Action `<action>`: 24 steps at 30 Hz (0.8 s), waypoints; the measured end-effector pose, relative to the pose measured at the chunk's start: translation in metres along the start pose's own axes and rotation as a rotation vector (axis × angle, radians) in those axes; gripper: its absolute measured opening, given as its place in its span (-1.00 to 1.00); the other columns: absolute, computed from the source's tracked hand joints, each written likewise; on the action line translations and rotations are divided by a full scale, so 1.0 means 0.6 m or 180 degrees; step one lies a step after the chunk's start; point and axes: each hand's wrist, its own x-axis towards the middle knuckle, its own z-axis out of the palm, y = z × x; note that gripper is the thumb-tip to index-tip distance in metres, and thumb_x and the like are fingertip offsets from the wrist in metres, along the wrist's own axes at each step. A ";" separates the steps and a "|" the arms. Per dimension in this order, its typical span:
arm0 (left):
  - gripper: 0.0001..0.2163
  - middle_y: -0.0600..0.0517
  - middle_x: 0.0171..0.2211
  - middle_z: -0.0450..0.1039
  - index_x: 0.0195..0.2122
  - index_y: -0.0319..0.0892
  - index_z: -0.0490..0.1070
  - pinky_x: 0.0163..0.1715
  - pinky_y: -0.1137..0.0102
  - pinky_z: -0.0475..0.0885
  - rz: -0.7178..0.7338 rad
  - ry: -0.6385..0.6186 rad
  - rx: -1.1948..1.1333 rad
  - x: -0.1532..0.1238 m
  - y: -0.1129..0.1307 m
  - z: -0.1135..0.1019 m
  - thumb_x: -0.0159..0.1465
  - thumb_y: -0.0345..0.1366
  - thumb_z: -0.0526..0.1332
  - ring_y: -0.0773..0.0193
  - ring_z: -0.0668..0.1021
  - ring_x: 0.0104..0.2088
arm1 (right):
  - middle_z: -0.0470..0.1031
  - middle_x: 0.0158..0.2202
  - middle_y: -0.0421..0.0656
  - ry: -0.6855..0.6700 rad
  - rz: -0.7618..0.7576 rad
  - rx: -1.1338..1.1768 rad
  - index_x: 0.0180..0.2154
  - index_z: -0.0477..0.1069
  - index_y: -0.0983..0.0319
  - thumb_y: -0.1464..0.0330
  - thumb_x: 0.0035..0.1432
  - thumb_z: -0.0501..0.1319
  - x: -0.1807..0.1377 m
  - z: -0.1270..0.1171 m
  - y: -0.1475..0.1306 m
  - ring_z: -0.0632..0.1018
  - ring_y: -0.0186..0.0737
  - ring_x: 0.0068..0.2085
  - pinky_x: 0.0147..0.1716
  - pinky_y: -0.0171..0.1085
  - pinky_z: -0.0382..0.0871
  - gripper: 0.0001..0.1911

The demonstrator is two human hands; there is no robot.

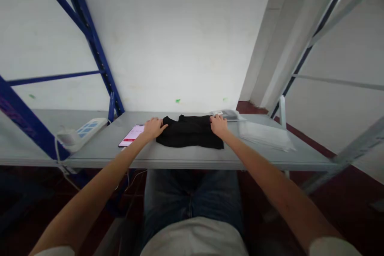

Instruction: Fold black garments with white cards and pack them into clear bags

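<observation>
A black garment (189, 134) lies folded across the shelf in front of me; its exact kind I cannot make out. At its left end, my left hand (153, 127) has its fingers curled at the far edge and its thumb laid over the fabric. The far right corner is pinched in my right hand (219, 125), whose fingers are bent over the cloth. Between the two hands the fabric rests on the surface, with a raised fold along its back edge.
A lit phone (132, 135) lies just left of my left hand. Farther left sits a white power strip (90, 131) with a plug and cable. Clear plastic bags (265, 136) lie on the right, with a packaged dark item (229, 115) behind. Blue posts (97, 52) flank the grey shelf (180, 158).
</observation>
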 end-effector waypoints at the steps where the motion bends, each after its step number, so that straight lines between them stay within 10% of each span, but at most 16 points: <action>1: -0.61 -0.26 -0.11 0.54 -0.25 -0.15 0.53 0.08 0.04 0.42 0.0001 0.0028 0.0099 -0.005 0.000 -0.001 0.40 0.04 0.09 -0.17 0.53 0.07 | 0.43 0.18 0.21 0.0101 0.0039 0.0028 0.13 0.47 0.24 0.42 0.37 0.08 -0.003 0.003 -0.001 0.41 0.21 0.20 0.12 0.09 0.32 -0.64; 15: -0.72 -0.17 -0.09 0.54 -0.16 -0.11 0.46 -0.07 0.22 0.47 0.0072 0.0108 0.0214 -0.004 -0.008 -0.026 0.42 -0.04 0.11 -0.03 0.56 -0.01 | 0.16 0.48 0.05 -0.0044 -0.1174 0.1183 0.45 0.11 0.25 0.09 0.53 -0.17 -0.011 0.025 -0.208 0.17 0.06 0.47 0.43 0.11 -0.03 -0.36; 24: -0.67 -0.15 -0.21 0.64 -0.21 -0.11 0.48 -0.15 0.19 0.49 -0.0490 -0.0367 0.0218 -0.018 -0.021 -0.045 0.36 0.06 0.15 -0.09 0.65 -0.12 | 0.07 0.51 0.05 -0.0438 -0.1038 0.1242 0.48 0.03 0.30 0.06 0.53 -0.21 -0.015 0.071 -0.213 0.09 0.06 0.50 0.45 0.15 -0.08 -0.30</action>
